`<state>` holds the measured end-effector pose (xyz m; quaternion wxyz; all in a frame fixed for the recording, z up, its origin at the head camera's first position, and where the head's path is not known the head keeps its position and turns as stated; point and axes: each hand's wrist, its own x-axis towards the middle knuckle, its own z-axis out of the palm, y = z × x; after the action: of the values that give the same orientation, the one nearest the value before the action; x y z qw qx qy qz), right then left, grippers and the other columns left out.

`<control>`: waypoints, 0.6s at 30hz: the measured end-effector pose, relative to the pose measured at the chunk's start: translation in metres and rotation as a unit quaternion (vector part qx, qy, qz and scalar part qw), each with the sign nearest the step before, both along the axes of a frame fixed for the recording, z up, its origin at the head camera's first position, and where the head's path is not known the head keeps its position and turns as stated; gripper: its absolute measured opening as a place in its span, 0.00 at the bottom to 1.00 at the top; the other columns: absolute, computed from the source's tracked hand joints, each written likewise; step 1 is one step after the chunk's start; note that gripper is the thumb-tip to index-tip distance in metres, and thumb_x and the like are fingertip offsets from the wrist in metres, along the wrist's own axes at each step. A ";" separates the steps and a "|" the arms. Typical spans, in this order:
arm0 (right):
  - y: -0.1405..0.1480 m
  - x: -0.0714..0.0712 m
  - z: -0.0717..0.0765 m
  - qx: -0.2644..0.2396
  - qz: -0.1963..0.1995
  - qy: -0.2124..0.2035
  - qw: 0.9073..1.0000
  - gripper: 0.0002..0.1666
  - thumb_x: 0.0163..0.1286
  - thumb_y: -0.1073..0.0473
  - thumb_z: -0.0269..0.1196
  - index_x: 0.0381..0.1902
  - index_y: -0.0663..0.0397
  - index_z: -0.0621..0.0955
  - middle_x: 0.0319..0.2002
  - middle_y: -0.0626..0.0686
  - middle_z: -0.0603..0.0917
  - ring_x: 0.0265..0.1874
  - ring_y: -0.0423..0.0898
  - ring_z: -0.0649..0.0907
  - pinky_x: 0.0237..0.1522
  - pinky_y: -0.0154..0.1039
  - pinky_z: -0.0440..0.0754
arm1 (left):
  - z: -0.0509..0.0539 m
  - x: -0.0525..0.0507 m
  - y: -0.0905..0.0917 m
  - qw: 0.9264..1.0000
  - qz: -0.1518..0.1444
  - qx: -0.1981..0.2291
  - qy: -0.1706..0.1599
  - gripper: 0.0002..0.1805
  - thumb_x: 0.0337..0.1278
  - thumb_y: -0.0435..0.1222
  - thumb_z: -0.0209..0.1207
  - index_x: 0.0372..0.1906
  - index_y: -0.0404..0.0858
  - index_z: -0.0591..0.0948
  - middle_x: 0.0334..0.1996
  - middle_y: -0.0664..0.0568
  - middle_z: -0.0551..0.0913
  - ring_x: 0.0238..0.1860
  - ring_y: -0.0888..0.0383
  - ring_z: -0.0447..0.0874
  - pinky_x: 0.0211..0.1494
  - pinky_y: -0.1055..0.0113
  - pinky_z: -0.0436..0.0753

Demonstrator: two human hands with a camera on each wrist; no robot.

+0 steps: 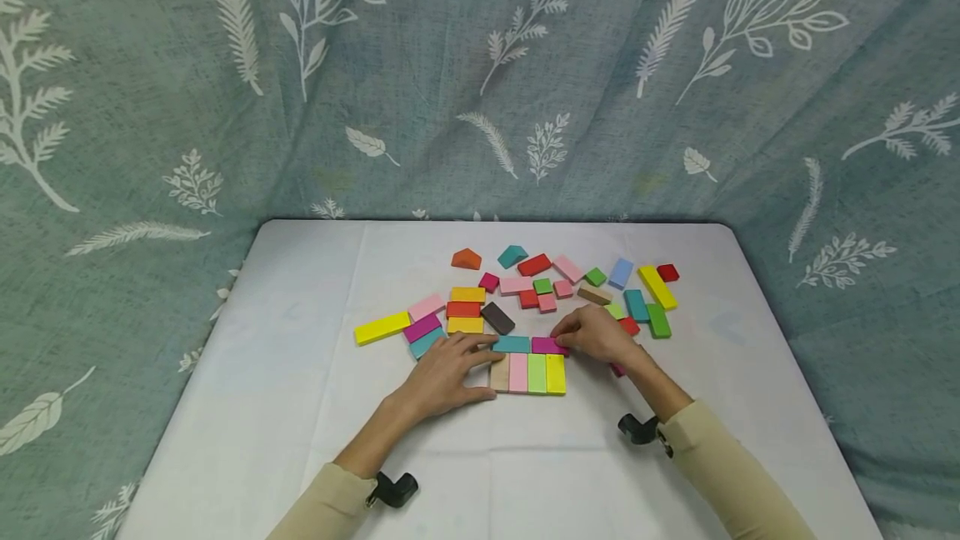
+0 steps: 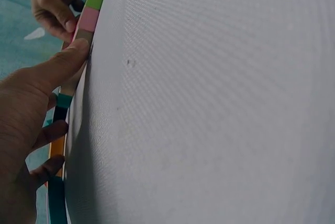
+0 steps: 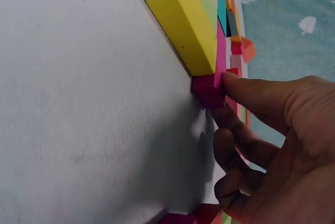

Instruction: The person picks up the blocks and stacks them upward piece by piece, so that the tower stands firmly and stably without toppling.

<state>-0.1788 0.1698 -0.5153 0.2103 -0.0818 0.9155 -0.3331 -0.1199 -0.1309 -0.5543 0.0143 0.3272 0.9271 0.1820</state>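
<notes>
My right hand (image 1: pixel 597 334) pinches the end of a magenta block (image 3: pixel 210 89), thumb and index finger at its right end. This block lies end to end with a teal block (image 1: pixel 512 344), both along the far side of a row of upright-laid blocks: plain wood (image 1: pixel 499 375), pink (image 1: pixel 518 373), light green (image 1: pixel 537 373) and yellow (image 1: pixel 556 374). My left hand (image 1: pixel 448 375) spreads its fingers at the row's left end. Its thumb touches the wood block's side in the left wrist view, and its fingertips reach near the teal block.
Loose blocks lie scattered behind the row, among them a dark block (image 1: pixel 498 318), an orange block (image 1: pixel 467 258) and a long yellow block (image 1: pixel 382 328). Green and red ones sit right of my right hand. A patterned curtain (image 1: pixel 420 107) hangs behind the white table (image 1: pixel 247 407).
</notes>
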 end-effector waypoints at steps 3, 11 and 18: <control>-0.003 0.001 -0.002 0.001 0.001 0.001 1.000 0.09 0.67 0.60 0.69 0.45 0.46 0.91 0.41 0.46 0.88 0.41 0.45 0.80 0.44 0.40 0.82 | -0.001 -0.001 0.000 1.000 -0.001 -0.003 0.001 0.37 0.50 0.63 0.68 0.68 0.61 0.77 0.70 0.60 0.72 0.69 0.54 0.68 0.66 0.46 0.72; -0.005 0.002 -0.003 -0.001 0.009 0.009 1.000 0.10 0.67 0.59 0.69 0.46 0.47 0.90 0.42 0.46 0.88 0.42 0.45 0.81 0.45 0.40 0.83 | -0.002 -0.001 0.001 1.000 -0.005 -0.009 0.002 0.40 0.51 0.63 0.67 0.71 0.58 0.74 0.70 0.60 0.72 0.69 0.54 0.68 0.66 0.46 0.72; -0.007 0.001 -0.001 -0.013 0.013 0.000 1.000 0.11 0.68 0.59 0.69 0.47 0.47 0.90 0.42 0.46 0.88 0.42 0.45 0.80 0.45 0.40 0.82 | -0.003 -0.002 0.000 1.000 0.002 -0.012 0.001 0.40 0.50 0.65 0.67 0.71 0.60 0.74 0.70 0.61 0.71 0.69 0.56 0.67 0.67 0.46 0.71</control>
<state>-0.1781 0.1631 -0.5167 0.2131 -0.0962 0.9100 -0.3423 -0.1218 -0.1310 -0.5575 0.0171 0.3251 0.9299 0.1711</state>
